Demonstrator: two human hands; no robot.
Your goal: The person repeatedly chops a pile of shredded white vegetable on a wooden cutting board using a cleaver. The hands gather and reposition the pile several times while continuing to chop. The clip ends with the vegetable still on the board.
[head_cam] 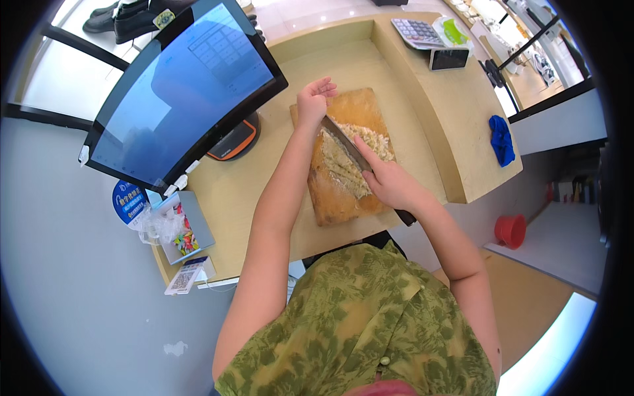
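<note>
A worn wooden cutting board lies on the pale wooden counter, bearing finely chopped, pale yellowish food on both sides of a knife. My right hand grips this long-bladed knife, its index finger stretched along the blade; the dark handle's end sticks out below the hand. At the blade's far end is my left hand, its wrist beside or against the tip and its fingers loosely curled and apart. The exact contact there cannot be made out. The blade slants across the board, with chopped food along its edge.
A large monitor on a stand rises left of the board. A raised ledge curves along the right, bearing a calculator, a small screen device and a blue cloth. A box of wrapped candies stands at the lower left.
</note>
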